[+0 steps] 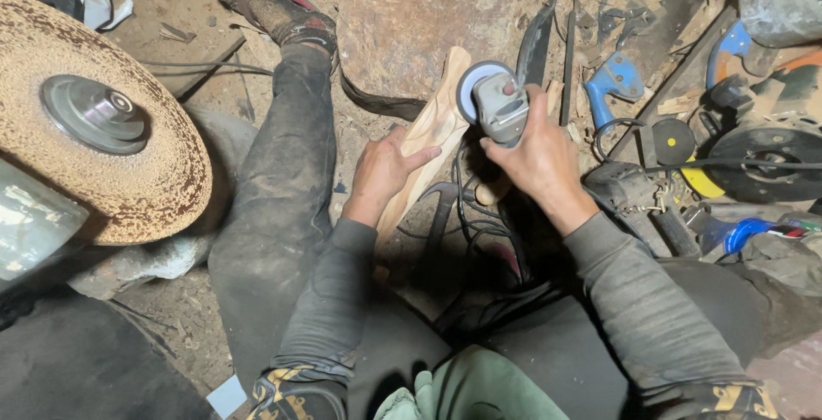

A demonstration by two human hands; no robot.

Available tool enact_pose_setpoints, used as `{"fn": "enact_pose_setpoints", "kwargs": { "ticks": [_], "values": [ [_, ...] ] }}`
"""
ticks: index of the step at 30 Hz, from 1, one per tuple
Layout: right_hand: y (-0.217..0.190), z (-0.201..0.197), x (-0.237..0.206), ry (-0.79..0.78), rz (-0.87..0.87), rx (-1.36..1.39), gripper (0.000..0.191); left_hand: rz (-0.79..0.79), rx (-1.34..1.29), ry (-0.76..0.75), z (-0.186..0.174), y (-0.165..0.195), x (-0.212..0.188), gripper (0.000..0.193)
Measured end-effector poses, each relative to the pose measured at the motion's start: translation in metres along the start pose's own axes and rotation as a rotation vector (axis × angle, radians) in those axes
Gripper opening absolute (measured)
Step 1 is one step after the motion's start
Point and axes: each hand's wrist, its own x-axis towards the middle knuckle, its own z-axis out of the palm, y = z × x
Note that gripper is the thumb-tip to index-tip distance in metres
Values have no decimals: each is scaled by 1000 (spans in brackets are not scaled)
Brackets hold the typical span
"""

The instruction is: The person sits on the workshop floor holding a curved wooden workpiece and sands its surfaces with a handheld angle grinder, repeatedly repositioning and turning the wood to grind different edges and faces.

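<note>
The left hand point(383, 173) presses flat on a long piece of pale wood point(431, 133), fingers out, holding it down on the dirt floor point(214, 77). The right hand point(539, 159) grips a grey grinder point(499, 107), whose round disc point(471, 88) seems to touch the wood's edge.

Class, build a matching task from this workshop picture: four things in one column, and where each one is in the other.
Things:
1. angle grinder
2. wooden piece
3. large abrasive disc
4. blue clamp

Places:
a. far left of the picture
b. under the left hand
c. gripped in the right hand
d. on the ground right of the grinder

Pairs: 1-c, 2-b, 3-a, 4-d
</note>
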Motion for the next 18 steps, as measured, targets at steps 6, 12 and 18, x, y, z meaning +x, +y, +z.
{"fn": "enact_pose_setpoints", "kwargs": {
  "ticks": [6,12,18],
  "values": [
    [-5,3,3,18,-25,-13,96,-10,16,3,1,1,-1,60],
    [-9,1,8,21,-18,15,93,-2,14,12,1,2,-3,61],
    [-13,-2,16,30,-6,31,93,-21,40,7,1,7,-3,63]
  ]
}}
